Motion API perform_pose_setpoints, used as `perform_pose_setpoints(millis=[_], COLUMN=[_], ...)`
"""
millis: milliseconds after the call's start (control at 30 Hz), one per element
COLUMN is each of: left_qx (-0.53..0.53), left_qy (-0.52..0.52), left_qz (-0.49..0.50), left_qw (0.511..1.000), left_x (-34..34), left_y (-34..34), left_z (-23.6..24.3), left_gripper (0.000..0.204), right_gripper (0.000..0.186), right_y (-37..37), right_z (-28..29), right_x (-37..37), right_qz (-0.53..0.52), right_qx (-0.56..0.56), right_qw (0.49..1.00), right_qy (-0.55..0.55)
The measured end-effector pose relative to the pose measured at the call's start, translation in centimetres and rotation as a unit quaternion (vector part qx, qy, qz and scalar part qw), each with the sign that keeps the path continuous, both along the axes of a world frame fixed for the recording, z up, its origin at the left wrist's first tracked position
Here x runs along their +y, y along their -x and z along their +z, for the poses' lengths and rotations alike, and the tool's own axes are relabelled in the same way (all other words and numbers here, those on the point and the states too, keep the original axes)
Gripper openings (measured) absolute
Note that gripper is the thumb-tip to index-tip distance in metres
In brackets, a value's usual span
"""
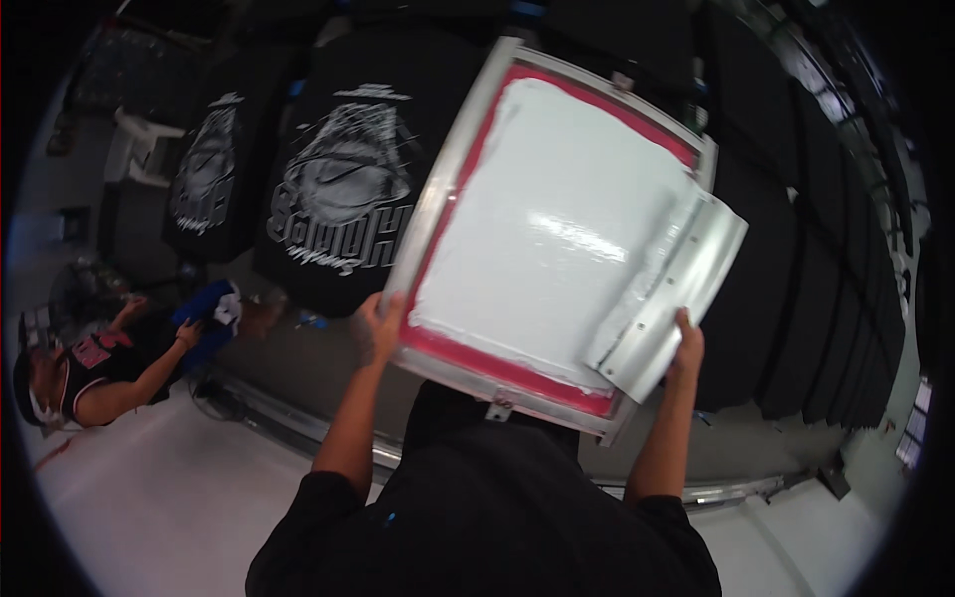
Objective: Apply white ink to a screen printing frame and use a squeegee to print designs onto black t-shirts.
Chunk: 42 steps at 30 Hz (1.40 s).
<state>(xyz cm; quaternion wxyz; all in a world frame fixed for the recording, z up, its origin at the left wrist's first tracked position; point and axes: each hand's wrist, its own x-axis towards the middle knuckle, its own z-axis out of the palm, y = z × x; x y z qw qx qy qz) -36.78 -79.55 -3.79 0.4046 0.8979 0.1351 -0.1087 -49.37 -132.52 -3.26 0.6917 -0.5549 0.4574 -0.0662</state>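
A screen-printing frame (438, 189) with metal rails is tilted in front of me. White ink (547, 199) covers most of its mesh, with a red border showing around it. My left hand (378, 320) is closed around the lower part of the left rail. A metal squeegee (676, 298) lies slantwise over the right side, its inner edge against the ink and its outer edge past the rail. At that outer edge my right hand (687, 348) is closed, thumb on top. Its other fingers are hidden beneath, by the squeegee and frame.
Left of the frame, black shirts (348, 179) with white prints lie on boards. A row of black shirts or boards (761, 289) stretches to the right. At far left another person (109, 373) handles a blue item (207, 308). A metal rail (288, 428) runs near the floor.
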Motion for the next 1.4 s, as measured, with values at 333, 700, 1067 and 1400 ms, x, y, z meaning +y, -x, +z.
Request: perform_pose_setpoints(millis=[333,700,1067,1400], left_qx=[-0.016,-0.041,-0.001,-0.044], left_qy=[0.023,0.062,0.043,0.053], left_qz=[0.051,0.083,0.068,0.070], left_qw=[0.998,0.994,0.997,0.995], left_x=[-2.6,-3.7,-3.4,-3.1], left_y=[2.4,3.9,4.7,4.5], left_z=[-3.9,-3.8,-2.7,-3.9], left_gripper=[0.048,0.044,0.043,0.041], right_gripper=[0.058,0.056,0.056,0.057], right_y=[-3.5,-2.6,-2.2,-1.9], right_z=[1.1,1.1,1.0,0.9], right_x=[-3.5,-4.2,-3.5,-3.4], right_qz=[0.061,0.119,0.105,0.103], right_qx=[0.015,0.001,-0.001,-0.036], right_qw=[0.998,0.992,0.994,0.993], right_qy=[-0.023,-0.031,-0.040,-0.043])
